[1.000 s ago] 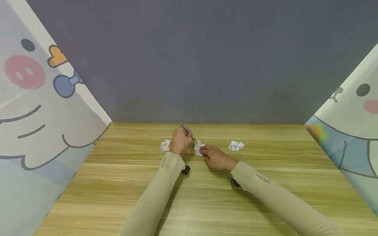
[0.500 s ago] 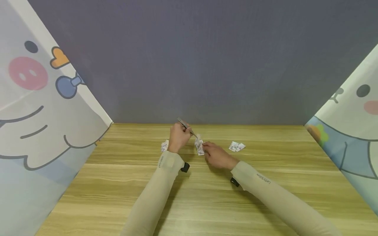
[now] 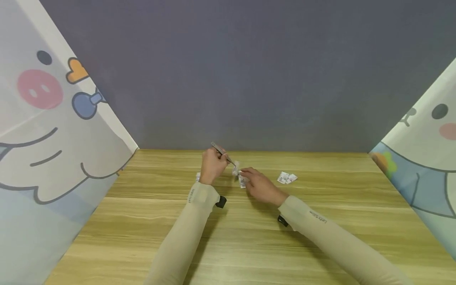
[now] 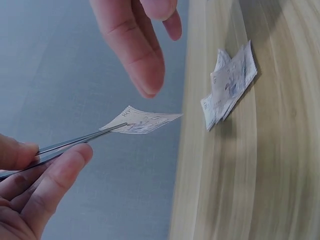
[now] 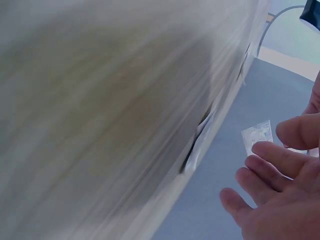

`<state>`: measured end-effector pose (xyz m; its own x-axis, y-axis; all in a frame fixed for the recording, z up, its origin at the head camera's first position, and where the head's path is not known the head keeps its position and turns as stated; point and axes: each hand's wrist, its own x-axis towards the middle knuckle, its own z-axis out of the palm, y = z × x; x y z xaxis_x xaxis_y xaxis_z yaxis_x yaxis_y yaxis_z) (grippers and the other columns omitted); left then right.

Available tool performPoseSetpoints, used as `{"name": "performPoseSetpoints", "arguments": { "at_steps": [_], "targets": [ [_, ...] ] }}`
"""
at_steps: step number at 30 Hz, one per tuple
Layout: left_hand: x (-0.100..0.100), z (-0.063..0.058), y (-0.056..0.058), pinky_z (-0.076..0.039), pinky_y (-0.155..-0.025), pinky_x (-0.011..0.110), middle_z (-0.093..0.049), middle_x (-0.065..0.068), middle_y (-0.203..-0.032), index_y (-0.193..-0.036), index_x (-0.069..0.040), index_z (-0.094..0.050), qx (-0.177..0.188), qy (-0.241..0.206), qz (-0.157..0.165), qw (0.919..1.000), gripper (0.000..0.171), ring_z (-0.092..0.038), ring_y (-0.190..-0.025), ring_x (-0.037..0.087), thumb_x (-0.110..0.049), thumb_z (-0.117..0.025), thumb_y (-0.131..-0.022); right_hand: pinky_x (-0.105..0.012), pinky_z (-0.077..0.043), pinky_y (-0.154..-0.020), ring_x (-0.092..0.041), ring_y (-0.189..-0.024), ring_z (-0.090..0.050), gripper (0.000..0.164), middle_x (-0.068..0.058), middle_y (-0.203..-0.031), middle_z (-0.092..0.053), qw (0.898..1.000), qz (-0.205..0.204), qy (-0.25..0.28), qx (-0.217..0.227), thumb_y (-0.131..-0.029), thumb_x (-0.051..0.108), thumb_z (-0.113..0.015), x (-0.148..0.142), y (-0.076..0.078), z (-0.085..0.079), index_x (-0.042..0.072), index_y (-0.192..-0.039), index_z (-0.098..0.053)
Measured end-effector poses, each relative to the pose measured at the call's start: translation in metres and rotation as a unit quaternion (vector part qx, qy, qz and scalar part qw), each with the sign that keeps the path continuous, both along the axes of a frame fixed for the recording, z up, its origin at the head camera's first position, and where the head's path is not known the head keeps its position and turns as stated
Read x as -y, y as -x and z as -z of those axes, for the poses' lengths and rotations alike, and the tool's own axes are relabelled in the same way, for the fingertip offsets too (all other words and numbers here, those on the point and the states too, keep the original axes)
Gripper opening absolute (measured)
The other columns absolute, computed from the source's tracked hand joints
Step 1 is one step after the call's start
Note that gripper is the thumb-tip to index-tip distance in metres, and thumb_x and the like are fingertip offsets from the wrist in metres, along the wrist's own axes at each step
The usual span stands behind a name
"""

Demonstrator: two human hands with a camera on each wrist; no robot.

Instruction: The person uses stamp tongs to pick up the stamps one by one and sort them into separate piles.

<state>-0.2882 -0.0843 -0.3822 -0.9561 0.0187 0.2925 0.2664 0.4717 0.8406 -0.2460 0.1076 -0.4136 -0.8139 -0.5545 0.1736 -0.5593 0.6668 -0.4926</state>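
"Bare right hand (image 3: 263,187)?"
"Grasping nothing, near a pile of pale printed paper stamps (image 4: 231,86) on the yellowish wooden table (image 3: 249,245)."
"Left hand (image 3: 212,165)?"
"Pinching slim silver metal tweezers (image 4: 92,135); their tips hold one pale serrated stamp (image 4: 150,121) aloft. Squeeze lightly, lest it crease."

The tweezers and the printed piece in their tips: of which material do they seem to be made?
Tweezers: metal, probably steel; smooth grey arms with a bright sheen. Printed piece: apparently thin paper, rather matt; toothed edges, slight curl. Any coating cannot be told.
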Motion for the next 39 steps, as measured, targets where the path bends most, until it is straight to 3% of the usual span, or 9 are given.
{"name": "performPoseSetpoints", "arguments": {
  "at_steps": [21, 28, 39],
  "targets": [
    [0.041, -0.007, -0.004, -0.054, -0.056, 0.028, -0.068, 0.011, -0.079, -0.098, 0.003, -0.064, -0.009, 0.008, -0.043, 0.9990, 0.011, -0.067, -0.066, 0.018, -0.004, -0.056, -0.094, -0.043, -0.036, -0.101, -0.028, -0.127, -0.042, 0.043, -0.009, -0.144, -0.038, 0.999, -0.030, 0.012, 0.010, -0.097, 0.009, -0.052, 0.046, 0.007, -0.002, 0.003, -0.139, -0.045],
    [0.059, -0.003, -0.005, -0.053, -0.055, 0.029, -0.067, 0.011, -0.079, -0.098, 0.002, -0.063, 0.010, 0.011, -0.063, 0.9979, 0.010, -0.067, -0.065, 0.019, -0.003, -0.055, -0.094, -0.042, -0.031, -0.105, -0.028, -0.133, -0.034, 0.045, -0.010, -0.146, -0.036, 0.998, -0.051, 0.001, 0.034, -0.098, 0.011, -0.050, 0.066, 0.008, -0.004, 0.002, -0.141, -0.041],
    [0.086, 0.007, -0.002, -0.053, -0.055, 0.032, -0.066, 0.012, -0.080, -0.096, 0.002, -0.064, 0.026, 0.018, -0.093, 0.9951, 0.012, -0.065, -0.065, 0.021, -0.006, -0.055, -0.094, -0.038, -0.027, -0.108, -0.027, -0.133, -0.034, 0.043, -0.014, -0.144, -0.038, 0.995, -0.094, -0.028, 0.012, -0.098, 0.009, -0.048, 0.102, 0.019, 0.000, -0.004, -0.138, -0.043]
  ]
}}
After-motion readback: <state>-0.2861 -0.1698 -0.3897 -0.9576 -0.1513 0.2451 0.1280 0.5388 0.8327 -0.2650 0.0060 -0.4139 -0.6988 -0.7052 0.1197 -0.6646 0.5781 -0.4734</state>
